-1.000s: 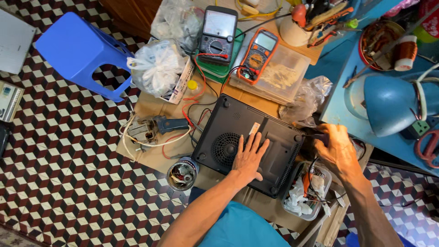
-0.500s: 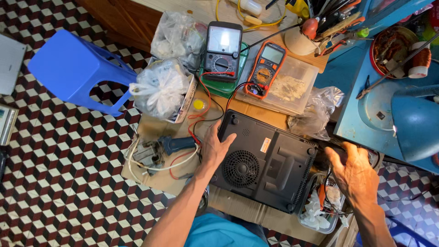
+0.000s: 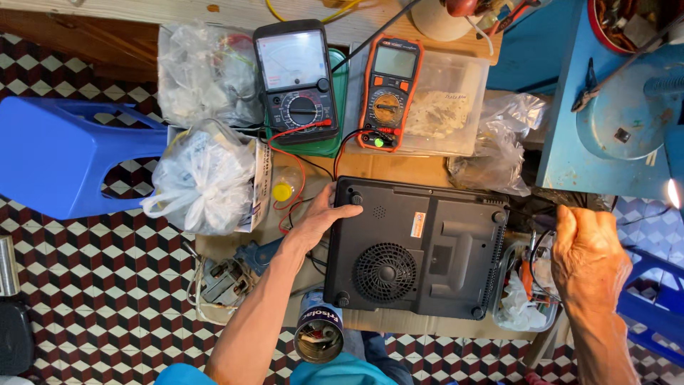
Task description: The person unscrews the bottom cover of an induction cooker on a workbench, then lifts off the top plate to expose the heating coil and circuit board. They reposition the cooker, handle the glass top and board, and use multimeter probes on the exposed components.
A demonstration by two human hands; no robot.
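Note:
A black flat cooker lies upside down on the low wooden table, its round fan grille facing up. My left hand grips its left edge, thumb laid on the underside near a corner foot. To the right of the cooker, a small gap away, my right hand has its fingers curled around a dark cord that runs out from the cooker's right side. This hand hovers over a clear tub of small parts.
Behind the cooker stand a black analogue meter and an orange digital meter with red and black leads. Also around: plastic bags, a blue stool, a blue lamp base, a can and a soldering tool.
The left hand slid from the cooker's underside to its left edge. The cooker now lies squarer to me. The right hand came off the cooker's right edge and closed by the cord.

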